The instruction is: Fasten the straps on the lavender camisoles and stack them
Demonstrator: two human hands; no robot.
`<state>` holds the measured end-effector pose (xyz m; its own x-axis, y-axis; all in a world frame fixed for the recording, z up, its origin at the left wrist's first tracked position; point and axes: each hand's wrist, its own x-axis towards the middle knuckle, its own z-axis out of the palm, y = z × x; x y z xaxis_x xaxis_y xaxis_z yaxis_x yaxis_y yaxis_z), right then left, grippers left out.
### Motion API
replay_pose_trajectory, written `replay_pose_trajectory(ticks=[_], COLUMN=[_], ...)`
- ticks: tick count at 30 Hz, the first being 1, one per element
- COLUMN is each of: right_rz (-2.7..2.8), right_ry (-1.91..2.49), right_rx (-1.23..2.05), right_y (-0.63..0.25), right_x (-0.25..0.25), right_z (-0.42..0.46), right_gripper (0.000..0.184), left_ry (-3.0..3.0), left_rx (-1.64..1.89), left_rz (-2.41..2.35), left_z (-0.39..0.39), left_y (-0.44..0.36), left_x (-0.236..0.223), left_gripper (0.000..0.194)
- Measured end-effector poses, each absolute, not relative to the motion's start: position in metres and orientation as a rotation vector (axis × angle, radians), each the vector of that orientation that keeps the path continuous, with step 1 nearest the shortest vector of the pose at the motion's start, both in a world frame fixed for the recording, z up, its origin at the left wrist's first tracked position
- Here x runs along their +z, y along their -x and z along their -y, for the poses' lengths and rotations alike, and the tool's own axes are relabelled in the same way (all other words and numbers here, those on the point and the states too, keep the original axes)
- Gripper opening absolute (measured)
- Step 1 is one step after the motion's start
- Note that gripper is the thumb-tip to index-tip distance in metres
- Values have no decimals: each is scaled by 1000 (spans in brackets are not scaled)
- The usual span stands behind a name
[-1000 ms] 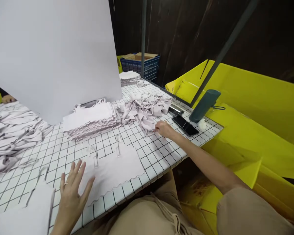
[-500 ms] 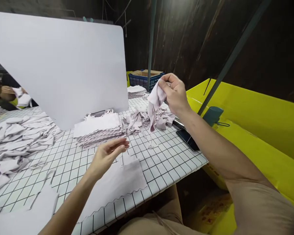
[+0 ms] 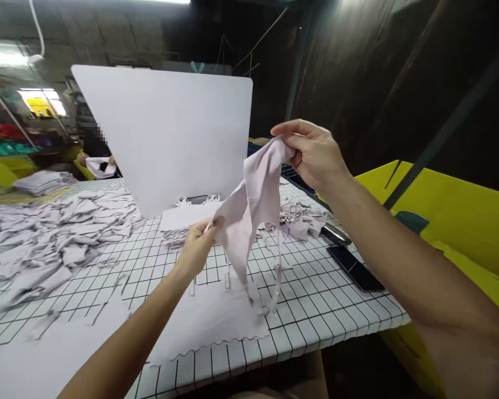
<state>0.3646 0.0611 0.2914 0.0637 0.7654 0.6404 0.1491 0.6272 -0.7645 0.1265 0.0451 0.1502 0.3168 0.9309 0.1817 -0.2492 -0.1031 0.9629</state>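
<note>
Holding a pale lilac garment piece (image 3: 260, 194) slantwise above the grid-patterned tabletop (image 3: 316, 313)

The piece hangs between the two hands, its upper edge sloping from high on the right to lower on the left. The right hand (image 3: 311, 152) pinches the top corner between thumb and fingers; the left hand (image 3: 202, 235), lower down, has thumb and fingers closed on the left edge. Between them the cloth drops to a narrow point, and a thin pale strap (image 3: 278, 285) dangles beside it.

Directly below lies a flat strapped panel (image 3: 216, 318) with a wavy hem, laid along the near table edge. The left hand is the nearer to it. The hanging point overlaps this panel in view; whether they touch cannot be told.

Nothing appears to stand between the raised cloth and that panel. Behind the left hand sits a neat stack of panels (image 3: 181, 220), before an upright white board (image 3: 183, 133). A crumpled fabric heap (image 3: 301, 219) is beyond the hanging cloth, with a phone (image 3: 353, 269) beneath the right forearm in view. Far left, past a wide garment pile (image 3: 66, 238), a co-worker holds pale cloth (image 3: 101, 167).
</note>
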Motion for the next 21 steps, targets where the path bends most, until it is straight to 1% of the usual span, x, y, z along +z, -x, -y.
replay_pose_trajectory(ticks=[4, 8, 10, 12, 14, 15, 17, 19, 21], right_rz=[1438, 1378, 1491, 1736, 1976, 2057, 2101, 2016, 1934], right_ry=[835, 869, 986, 1128, 1137, 1073, 891, 783, 766], right_rx=[650, 766, 755, 635, 536, 557, 746, 942, 1054], right_y=[-373, -368, -362, -350, -329, -316, -288, -265, -252], right_x=[272, 257, 252, 245, 236, 231, 218, 206, 195], right_z=[-81, -92, -92, -90, -86, -86, -87, -91, -96], right_gripper=[13, 14, 12, 11, 22, 30, 41, 40, 38], left_ry=[-1165, -1167, -1210, -1307, -1464, -1544, -1656, -1699, -1684], left_rx=[1271, 1421, 1459, 1450, 1379, 1332, 1265, 1251, 1269], left_rz=[-766, -785, -808, -833, -858, -872, -900, -928, -952], left_z=[-52, -60, -65, -69, -74, -75, -78, -80, -82], left_y=[-82, -52, -46, -46, -51, -55, -62, -64, -59], left_x=[162, 180, 189, 198, 206, 209, 214, 216, 216], left_gripper=[39, 38, 40, 40, 37, 35, 32, 31, 31])
